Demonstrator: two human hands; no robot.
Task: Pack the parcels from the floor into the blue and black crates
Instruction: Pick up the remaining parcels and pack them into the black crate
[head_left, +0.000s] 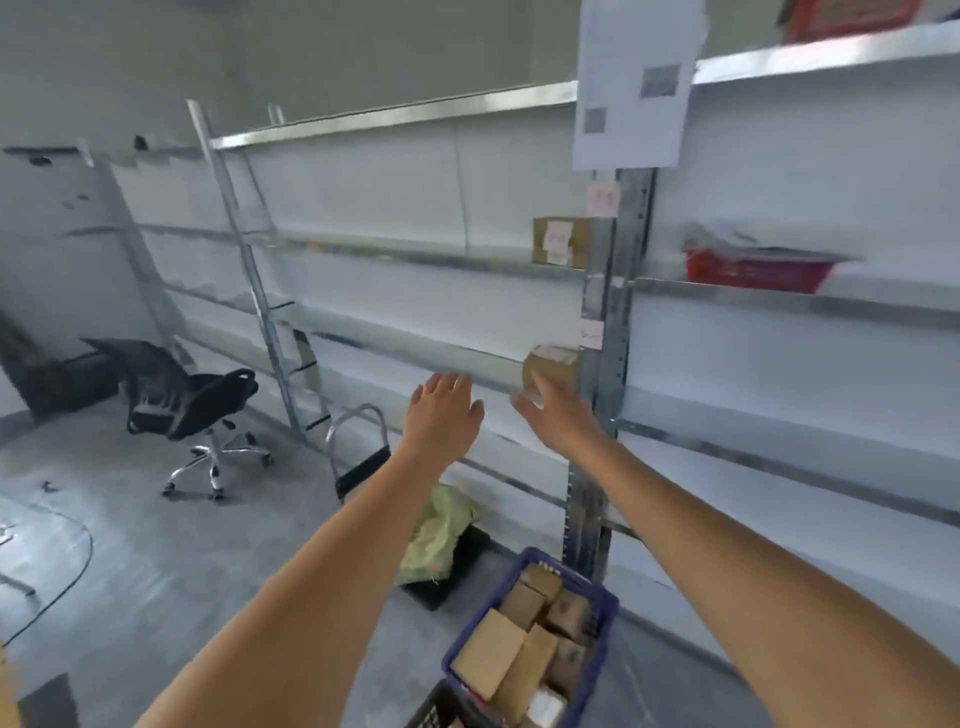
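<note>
Both my arms reach up toward the metal shelving. My left hand (441, 410) is spread, fingers straight, holding nothing, in front of a shelf edge. My right hand (553, 415) reaches to a small brown cardboard parcel (550, 364) on the shelf beside the upright post; its fingers touch the parcel's lower front, and the grip is blurred. Below, on the floor, the blue crate (602, 603) holds several brown cardboard parcels (488, 660). The rim of a black crate (436, 706) shows at the bottom edge, next to the blue one.
Long white shelves on grey metal posts (597, 322) fill the wall. Another brown box (563, 241) and a red basket (753, 270) sit higher up. A black office chair (197, 400), a hand trolley (361, 457) and a green sack on a black tray (436, 535) stand on the grey floor.
</note>
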